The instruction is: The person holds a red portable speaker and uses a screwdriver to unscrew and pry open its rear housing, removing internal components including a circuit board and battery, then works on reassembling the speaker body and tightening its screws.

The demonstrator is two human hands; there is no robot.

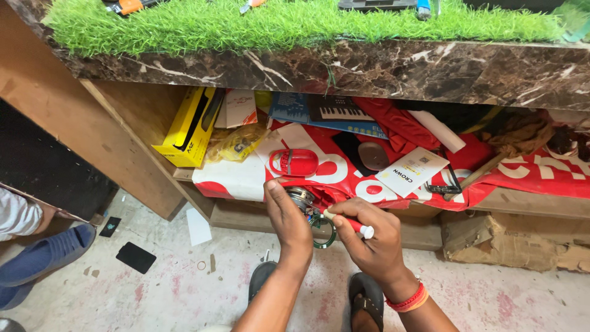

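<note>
Below the marble counter (369,71) and its strip of fake grass (295,24), both hands meet at centre frame, just in front of the cluttered shelf (528,203). The left hand (289,218) is curled round a small round metal part (301,197), fingers closed on it from the 9 o'clock side; a green ring (324,237) hangs just under it, touching or nearly so. The right hand (372,243) is closed tight on a red-handled screwdriver (350,222), its white cap pointing to 3 o'clock and its tip aimed at the metal part toward 9 o'clock.

By the look of it, the step in hand is working the tool tip into the part while the left hand steadies it. What comes next would call for a firm hold on the part and a steady, well-aligned tip.

Where the tip meets the part is hidden behind the left fingers, so contact cannot be told. What the part is stays unclear. At 12 o'clock from the hands a red oval case (294,162) lies on the red cloth (344,178), and a yellow box (187,126) leans at 10 o'clock. Someone's blue shoe (46,258) sits at 9 o'clock, cut off by the frame edge.
</note>
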